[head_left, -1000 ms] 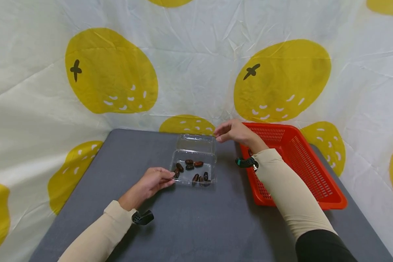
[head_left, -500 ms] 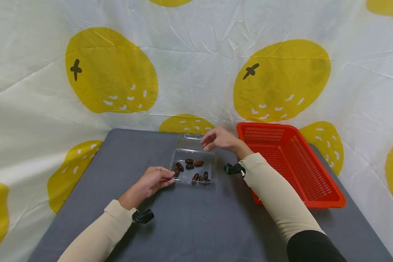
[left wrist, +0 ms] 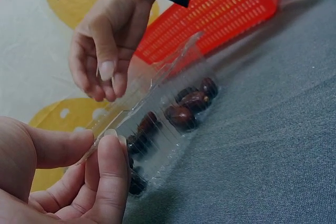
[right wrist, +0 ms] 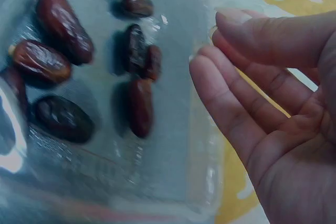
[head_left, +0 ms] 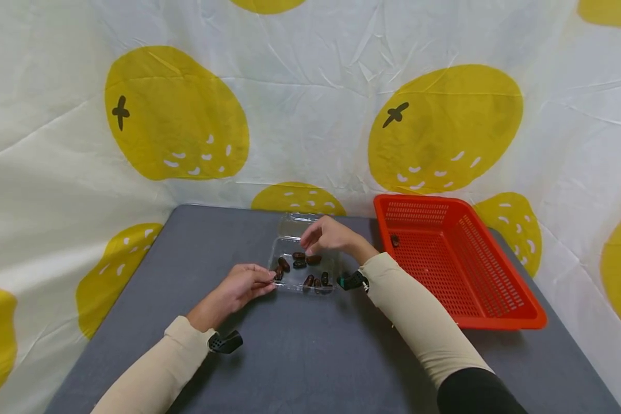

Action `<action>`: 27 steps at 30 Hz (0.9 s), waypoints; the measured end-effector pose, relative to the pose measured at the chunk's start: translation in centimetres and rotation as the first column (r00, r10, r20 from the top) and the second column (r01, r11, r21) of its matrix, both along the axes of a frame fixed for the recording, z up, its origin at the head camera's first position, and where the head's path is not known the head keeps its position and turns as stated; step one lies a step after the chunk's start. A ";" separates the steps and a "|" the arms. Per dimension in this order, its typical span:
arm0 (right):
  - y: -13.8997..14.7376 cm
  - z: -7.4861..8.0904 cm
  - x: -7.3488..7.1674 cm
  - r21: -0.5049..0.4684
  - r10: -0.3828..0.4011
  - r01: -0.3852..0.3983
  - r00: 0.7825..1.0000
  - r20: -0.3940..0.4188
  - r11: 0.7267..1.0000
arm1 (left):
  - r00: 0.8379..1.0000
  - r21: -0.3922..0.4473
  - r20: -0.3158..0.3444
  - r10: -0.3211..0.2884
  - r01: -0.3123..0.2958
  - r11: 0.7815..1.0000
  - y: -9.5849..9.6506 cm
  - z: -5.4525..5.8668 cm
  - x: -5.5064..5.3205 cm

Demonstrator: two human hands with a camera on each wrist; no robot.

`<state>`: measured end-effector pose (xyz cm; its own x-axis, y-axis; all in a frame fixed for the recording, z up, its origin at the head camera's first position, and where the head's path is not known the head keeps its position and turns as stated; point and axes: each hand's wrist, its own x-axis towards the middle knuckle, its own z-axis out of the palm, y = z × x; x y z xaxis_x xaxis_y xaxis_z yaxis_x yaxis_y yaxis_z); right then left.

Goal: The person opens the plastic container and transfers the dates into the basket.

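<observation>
A hinged clear plastic container [head_left: 292, 279] stands on the table, its lid [head_left: 292, 224] folded back toward the wall. Several dark brown dates [right wrist: 64, 27] lie loose on its floor, in small groups. With thumb and fingers, my left hand [head_left: 242, 286] pinches the container's near left rim, plain in the left wrist view. My right hand [head_left: 332, 234] hovers over the container's far right part, fingers loosely bent. Between its thumb and fingertips nothing is seen in the right wrist view. In the head view that hand hides some of the lid and far rim.
To the right stands a red perforated plastic basket [head_left: 502, 276], with a dark date [head_left: 395, 240] by its left wall. The grey table [head_left: 310, 356] runs back to a white cloth [head_left: 310, 126] printed with yellow fruit.
My right hand has moved left and toward me, from beside the basket and lid to over the container. The date in the basket shows clearly again. My left hand keeps its place.
</observation>
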<state>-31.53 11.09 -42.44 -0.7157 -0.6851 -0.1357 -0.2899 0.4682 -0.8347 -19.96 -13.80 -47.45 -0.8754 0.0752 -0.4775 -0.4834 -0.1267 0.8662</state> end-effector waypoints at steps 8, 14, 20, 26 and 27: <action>-1.6 -2.0 0.7 0.068 0.039 -0.036 0.998 -0.043 0.997 | 1.000 0.018 -0.012 -0.011 0.011 1.000 -0.1 -0.1 0.0; -2.4 -3.0 1.1 0.167 0.095 -0.058 0.970 -0.223 0.984 | 1.000 0.038 -0.023 -0.008 0.009 0.999 -0.2 -0.2 -0.1; -2.9 -3.6 1.7 0.236 0.126 -0.041 0.925 -0.358 0.971 | 0.999 0.050 -0.032 -0.007 0.009 0.999 -0.2 -0.4 -0.1; -3.1 -4.4 2.0 0.296 0.165 -0.020 0.865 -0.474 0.955 | 1.000 0.046 -0.029 -0.012 0.013 0.999 0.1 -0.5 -0.1; -3.1 -4.5 2.1 0.297 0.169 -0.021 0.860 -0.482 0.955 | 0.999 0.046 -0.031 -0.011 0.013 0.999 0.1 -0.5 -0.1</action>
